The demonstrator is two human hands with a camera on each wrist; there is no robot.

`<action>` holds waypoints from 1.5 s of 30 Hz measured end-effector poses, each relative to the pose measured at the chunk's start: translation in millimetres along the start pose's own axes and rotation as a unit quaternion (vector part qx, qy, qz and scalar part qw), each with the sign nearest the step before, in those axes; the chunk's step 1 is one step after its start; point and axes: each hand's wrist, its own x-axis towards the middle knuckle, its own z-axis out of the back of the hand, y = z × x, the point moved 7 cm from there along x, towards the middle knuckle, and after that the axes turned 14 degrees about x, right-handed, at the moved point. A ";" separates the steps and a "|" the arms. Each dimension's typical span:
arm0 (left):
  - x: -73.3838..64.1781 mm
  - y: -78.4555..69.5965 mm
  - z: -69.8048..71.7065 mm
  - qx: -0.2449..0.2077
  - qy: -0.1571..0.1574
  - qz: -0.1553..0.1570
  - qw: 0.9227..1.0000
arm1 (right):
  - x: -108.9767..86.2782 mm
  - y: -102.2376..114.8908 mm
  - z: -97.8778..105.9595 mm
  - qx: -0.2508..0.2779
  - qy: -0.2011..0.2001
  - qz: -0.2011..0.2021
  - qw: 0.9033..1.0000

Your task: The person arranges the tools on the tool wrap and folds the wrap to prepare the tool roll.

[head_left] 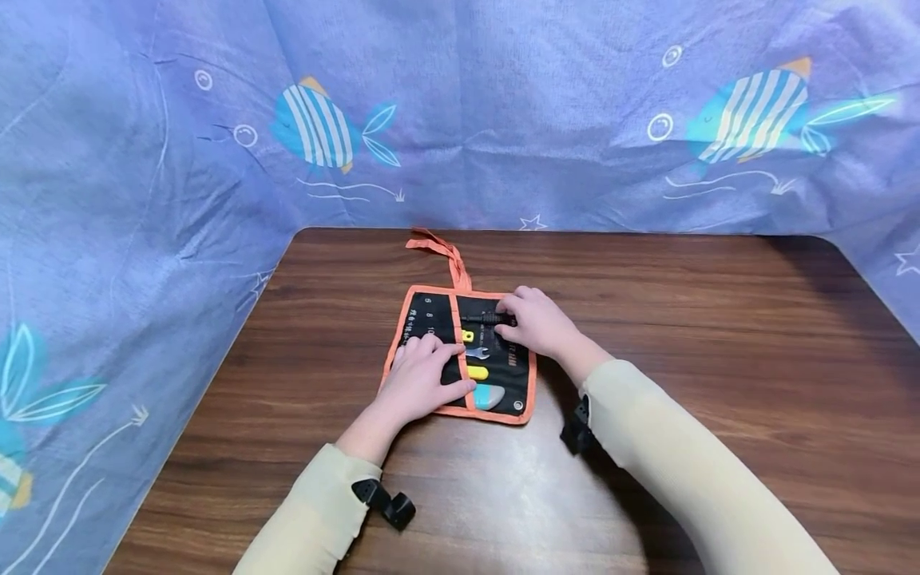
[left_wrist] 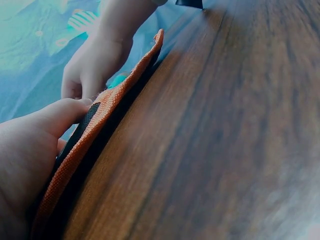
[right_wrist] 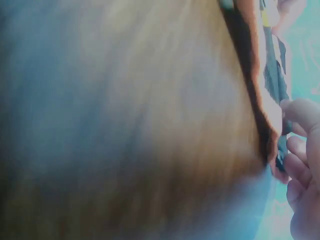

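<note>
A black tool roll (head_left: pixel 514 382) with orange edging lies unfolded on the table. My left hand (head_left: pixel 420 375) rests on its left half, fingers spread, with the thumb near the orange band across the pocket edge. At the upper right of the roll, my right hand (head_left: pixel 537 323) pinches a slim black rod-shaped tool (head_left: pixel 480 319) with a textured grip, which points left toward the pocket; its right end is hidden by the fingers. Below it, an open-end wrench (head_left: pixel 477 353), a yellow-handled tool (head_left: pixel 477 372) and a grey and teal handle (head_left: pixel 490 396) stick out of the pockets.
An orange tie strap (head_left: pixel 454 259) trails from the roll's far edge onto the brown wooden table (head_left: pixel 683 319). A small yellow piece (head_left: pixel 468 336) shows above the wrench. Behind the table hangs a blue cloth (head_left: pixel 503 112) with fish prints.
</note>
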 end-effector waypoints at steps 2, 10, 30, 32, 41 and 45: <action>-0.2 1.1 0.8 0.001 0.001 0.002 1.000 | -1.2 -1.5 2.3 0.007 -0.001 0.006 1.000; -1.3 0.4 -0.7 0.001 0.000 -0.006 1.000 | 8.7 12.8 -7.7 -0.007 0.007 0.037 0.999; -2.0 -1.4 1.9 -0.008 -0.005 -0.023 1.000 | 29.0 27.3 -30.6 0.079 0.033 -0.045 0.995; -2.4 -1.3 1.4 -0.009 -0.004 -0.025 1.000 | 30.2 26.9 -32.7 0.085 0.037 -0.056 0.994; -2.1 -1.4 0.8 -0.008 -0.006 -0.034 0.999 | 31.5 26.0 -34.1 0.105 0.037 -0.079 0.991; -2.1 -1.0 0.0 -0.010 -0.001 -0.031 0.999 | 32.2 25.9 -35.3 0.103 0.036 -0.084 0.990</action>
